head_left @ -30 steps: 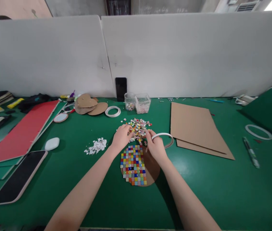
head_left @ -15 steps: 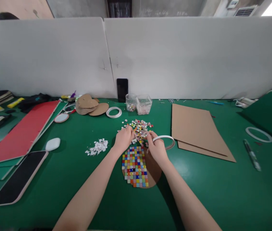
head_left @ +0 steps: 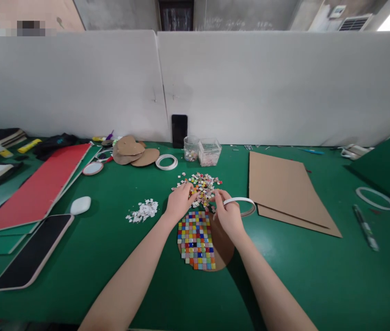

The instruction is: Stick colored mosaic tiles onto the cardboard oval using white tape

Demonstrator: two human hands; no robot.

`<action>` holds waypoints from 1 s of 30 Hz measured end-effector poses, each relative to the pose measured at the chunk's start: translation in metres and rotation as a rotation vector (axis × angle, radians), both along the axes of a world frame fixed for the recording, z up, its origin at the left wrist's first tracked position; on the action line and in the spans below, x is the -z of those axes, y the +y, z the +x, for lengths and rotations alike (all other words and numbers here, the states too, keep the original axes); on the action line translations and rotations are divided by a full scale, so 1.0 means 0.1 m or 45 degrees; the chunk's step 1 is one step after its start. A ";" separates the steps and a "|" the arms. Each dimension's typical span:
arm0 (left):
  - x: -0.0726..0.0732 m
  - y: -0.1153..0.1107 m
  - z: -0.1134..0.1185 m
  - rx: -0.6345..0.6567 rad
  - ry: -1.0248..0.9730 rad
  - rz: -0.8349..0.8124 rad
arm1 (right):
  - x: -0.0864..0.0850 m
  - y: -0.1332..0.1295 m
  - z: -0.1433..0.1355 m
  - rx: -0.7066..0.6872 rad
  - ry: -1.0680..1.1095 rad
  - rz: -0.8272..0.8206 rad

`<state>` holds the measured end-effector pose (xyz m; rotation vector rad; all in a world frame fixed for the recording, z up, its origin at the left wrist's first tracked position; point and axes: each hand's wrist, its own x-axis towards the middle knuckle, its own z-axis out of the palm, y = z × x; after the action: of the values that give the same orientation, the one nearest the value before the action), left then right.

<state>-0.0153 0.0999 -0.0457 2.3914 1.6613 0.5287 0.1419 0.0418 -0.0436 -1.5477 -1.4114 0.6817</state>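
My left hand (head_left: 180,201) is at the left edge of a loose pile of small coloured mosaic tiles (head_left: 203,186), thumb and fingertips apart. My right hand (head_left: 228,212) is at the pile's right side, its fingers closed with a thin roll of white tape (head_left: 250,201) hooked in them. Whether its fingertips also pinch a tile is too small to tell. Below both hands lies a round cardboard disc (head_left: 224,250). Rows of square tiles (head_left: 196,241) in many colours cover its left and middle part; bare brown cardboard shows on the right.
White paper scraps (head_left: 144,210) lie left of my left hand. Behind the pile stand a clear cup (head_left: 191,149), a clear square box (head_left: 210,152) and an upright phone (head_left: 179,131). Cardboard sheets (head_left: 284,188) lie to the right, a dark phone-like slab (head_left: 34,253) to the left.
My left thumb has moved apart from the fingers at the pile. My right hand stays beside the pile with the tape roll. The whole view has shifted slightly.
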 end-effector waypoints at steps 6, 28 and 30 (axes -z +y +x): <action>0.05 0.03 0.02 -0.038 0.029 -0.029 | -0.01 0.00 0.00 -0.001 0.017 0.009; 0.01 -0.01 -0.02 -0.062 -0.408 -0.100 | -0.06 -0.03 -0.02 -0.017 0.067 0.036; -0.02 -0.02 -0.02 -0.078 -0.506 -0.136 | -0.07 -0.03 -0.02 -0.014 0.074 0.035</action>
<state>-0.0177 0.0983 -0.0437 2.0024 1.5438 0.8390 0.1403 0.0385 -0.0369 -1.4886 -1.3819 0.7059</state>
